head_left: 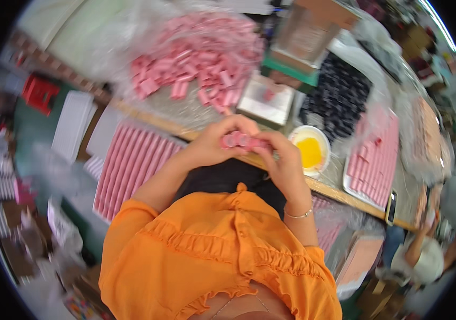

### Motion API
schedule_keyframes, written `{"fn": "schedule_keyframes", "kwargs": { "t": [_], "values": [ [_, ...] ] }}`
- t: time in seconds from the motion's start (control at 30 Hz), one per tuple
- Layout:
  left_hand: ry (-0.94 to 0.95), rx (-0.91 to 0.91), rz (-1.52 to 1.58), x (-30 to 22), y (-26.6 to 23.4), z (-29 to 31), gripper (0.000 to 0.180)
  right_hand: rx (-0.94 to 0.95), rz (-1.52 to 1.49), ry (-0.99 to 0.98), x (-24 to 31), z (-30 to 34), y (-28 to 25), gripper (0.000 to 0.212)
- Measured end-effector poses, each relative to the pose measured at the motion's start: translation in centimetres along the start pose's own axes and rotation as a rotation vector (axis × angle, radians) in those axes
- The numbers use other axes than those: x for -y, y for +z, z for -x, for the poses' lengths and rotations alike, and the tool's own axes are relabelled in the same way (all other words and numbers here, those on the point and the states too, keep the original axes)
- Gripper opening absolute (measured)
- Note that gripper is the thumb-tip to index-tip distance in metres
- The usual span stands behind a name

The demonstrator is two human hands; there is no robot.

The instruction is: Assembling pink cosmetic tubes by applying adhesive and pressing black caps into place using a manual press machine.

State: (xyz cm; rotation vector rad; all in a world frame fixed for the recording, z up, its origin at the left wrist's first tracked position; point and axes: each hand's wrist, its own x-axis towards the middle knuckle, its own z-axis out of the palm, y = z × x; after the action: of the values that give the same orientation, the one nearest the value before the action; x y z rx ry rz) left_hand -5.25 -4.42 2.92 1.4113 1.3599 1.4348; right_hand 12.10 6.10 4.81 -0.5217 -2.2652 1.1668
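Two or three short pink tubes [237, 140] sit side by side between my hands, just off the table's front edge. My left hand [214, 141] is closed around them from the left. From the right, my right hand [286, 162] closes its fingertips on the pink piece at the end of the row. Exactly where one piece ends and another begins is blurred. Beyond my left hand spreads a big heap of loose pink tubes [198, 66] on clear plastic. A white bowl [326, 154] with bright yellow stuff in it stands right of my right hand.
A white-topped block [265, 100] stands ahead, below a device with a green base [286, 70]. Black small parts [342, 93] lie heaped to the right, near a tray of pink tubes [374, 160]. Another pink-filled tray [132, 165] is at my left. A person [420, 258] sits far right.
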Motion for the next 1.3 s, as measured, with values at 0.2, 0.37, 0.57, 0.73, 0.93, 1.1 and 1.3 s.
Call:
{"fn": "schedule_keyframes", "kwargs": {
  "t": [0.2, 0.37, 0.57, 0.73, 0.93, 1.1, 1.3],
  "values": [
    [0.007, -0.299, -0.283, -0.5, 2.7, 7.0, 0.016, 0.065, -0.121, 0.185, 0.5, 2.5, 3.3, 0.015],
    [-0.331, -0.336, -0.200, -2.4, 0.2, 15.8, 0.013, 0.406, -0.181, -0.017, 1.9, 3.5, 7.7, 0.025],
    [-0.743, -0.926, -0.649, -0.6, -4.7, 35.9, 0.023, 0.387, -0.130, 0.061, 3.6, 3.7, 6.3, 0.034],
    [-0.763, -1.159, -0.989, 3.3, -1.4, 45.1, 0.027, 0.333, -0.088, 0.098, 3.6, 4.0, 3.7, 0.024],
    [-0.720, -1.170, -1.213, 6.8, 1.3, 47.9, 0.041, -0.213, 0.161, 0.150, -1.6, 3.1, -8.2, 0.017],
    [-0.802, -1.071, -1.138, 6.9, 2.7, 46.9, 0.067, -0.341, 0.416, 0.253, -13.4, 0.8, -17.9, 0.024],
    [-0.696, -1.392, -0.831, 10.0, 2.7, 46.5, 0.071, -0.059, 0.737, 0.206, -28.8, -0.2, -21.8, 0.033]
  ]
}}
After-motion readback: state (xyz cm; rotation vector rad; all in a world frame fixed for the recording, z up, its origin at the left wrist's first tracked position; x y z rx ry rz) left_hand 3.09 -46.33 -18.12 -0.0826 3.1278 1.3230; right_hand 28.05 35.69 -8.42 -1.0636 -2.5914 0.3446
